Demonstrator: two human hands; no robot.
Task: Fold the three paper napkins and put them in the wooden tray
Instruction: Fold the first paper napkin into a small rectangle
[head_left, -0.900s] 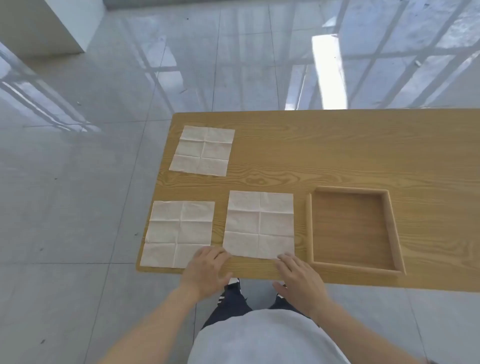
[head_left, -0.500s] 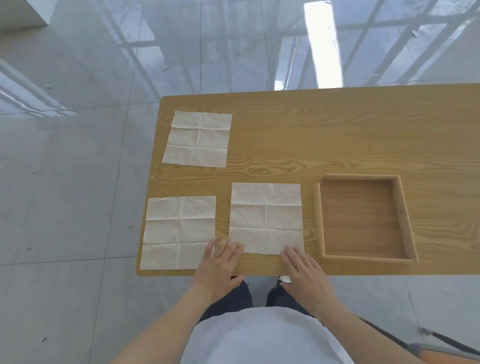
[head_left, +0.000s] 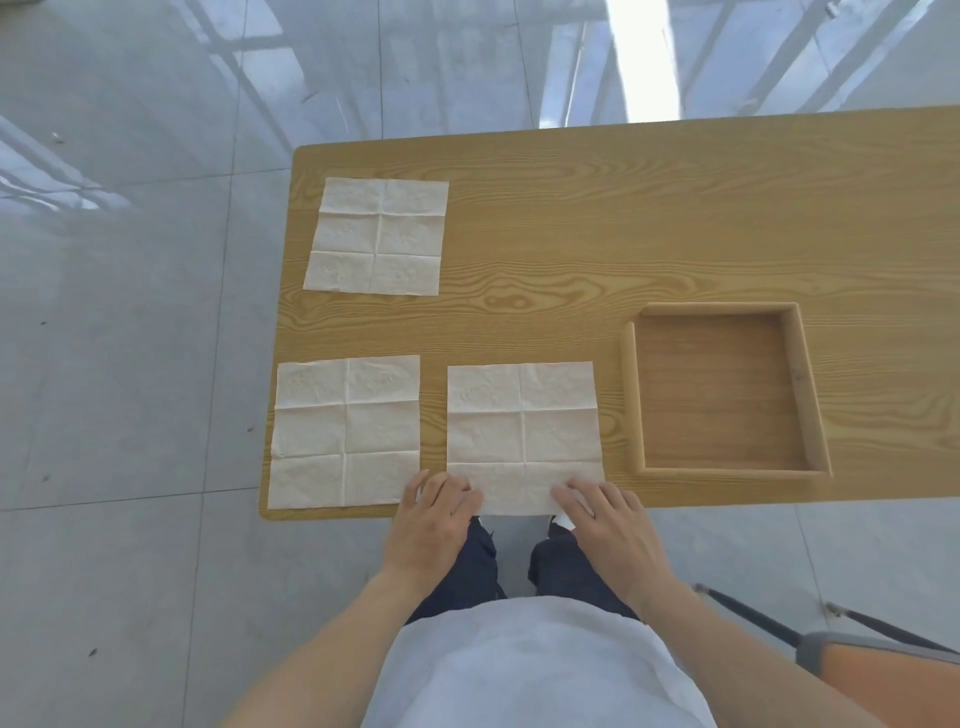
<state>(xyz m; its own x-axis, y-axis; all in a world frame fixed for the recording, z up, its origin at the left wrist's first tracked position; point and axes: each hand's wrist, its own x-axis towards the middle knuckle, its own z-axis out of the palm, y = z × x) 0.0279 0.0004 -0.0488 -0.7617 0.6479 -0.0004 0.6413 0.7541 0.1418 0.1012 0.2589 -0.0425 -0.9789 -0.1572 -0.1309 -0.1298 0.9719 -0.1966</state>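
Observation:
Three white paper napkins lie unfolded and flat on the wooden table (head_left: 675, 218). One napkin (head_left: 378, 236) is at the far left, a second napkin (head_left: 345, 428) at the near left, and a third napkin (head_left: 523, 431) sits in the middle by the near edge. The wooden tray (head_left: 808, 395) stands to the right of it, with nothing inside. My left hand (head_left: 434, 525) touches the third napkin's near left corner and my right hand (head_left: 608, 525) its near right corner. The fingers of both hands lie fairly straight on the paper, which slightly overhangs the table edge.
The table's left end and near edge border a glossy grey tiled floor (head_left: 130, 364). A chair (head_left: 852, 660) with an orange seat shows at the bottom right, behind me.
Both hands have slid forward onto the near corners of the middle napkin. The camera has tilted further down over the table.

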